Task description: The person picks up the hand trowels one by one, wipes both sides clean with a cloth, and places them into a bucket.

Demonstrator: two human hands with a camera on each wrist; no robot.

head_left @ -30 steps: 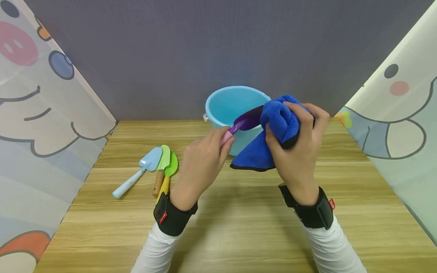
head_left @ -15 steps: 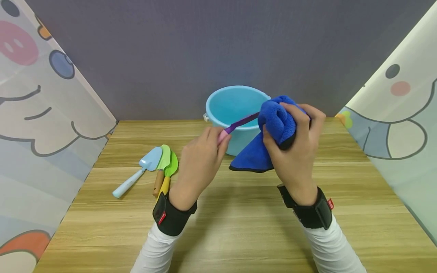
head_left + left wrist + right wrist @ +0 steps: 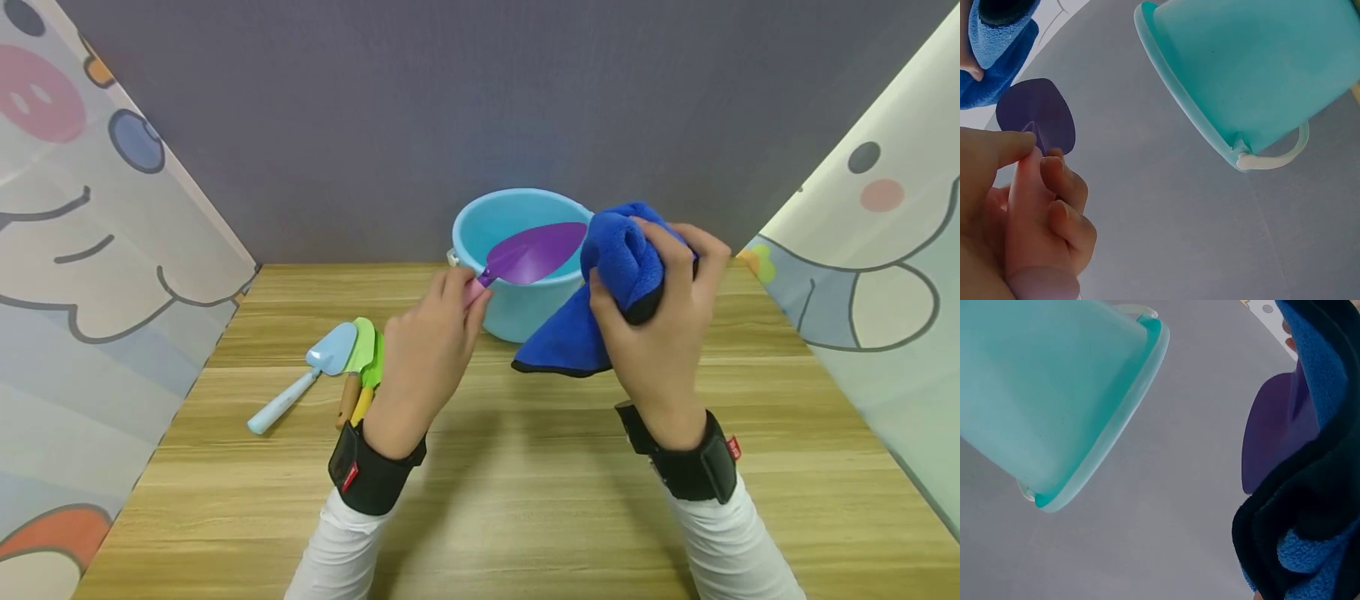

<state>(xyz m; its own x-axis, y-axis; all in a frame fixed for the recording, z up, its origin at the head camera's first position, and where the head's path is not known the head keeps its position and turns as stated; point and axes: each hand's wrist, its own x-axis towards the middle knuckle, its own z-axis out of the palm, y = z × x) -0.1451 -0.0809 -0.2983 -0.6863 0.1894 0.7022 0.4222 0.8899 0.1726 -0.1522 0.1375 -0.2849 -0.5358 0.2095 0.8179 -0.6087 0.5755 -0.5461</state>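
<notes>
My left hand grips the pink handle of a trowel with a purple blade. In the left wrist view the thumb lies along the top of the trowel's handle and the fingers curl round it. The blade is held over the front rim of a light blue bucket, its broad face showing and its tip near the cloth. A bunched blue cloth with black edging is held in my right hand, one corner hanging down. Whether blade and cloth touch is unclear.
Left of my left hand, a light blue trowel and two green-bladed trowels lie close together on the wooden table. A grey wall rises behind the bucket, with cartoon-printed panels on both sides.
My left hand has shifted a little left and turned the trowel from edge-on to broad face. More of the blade shows out of the cloth. My right hand has moved slightly right with the cloth.
</notes>
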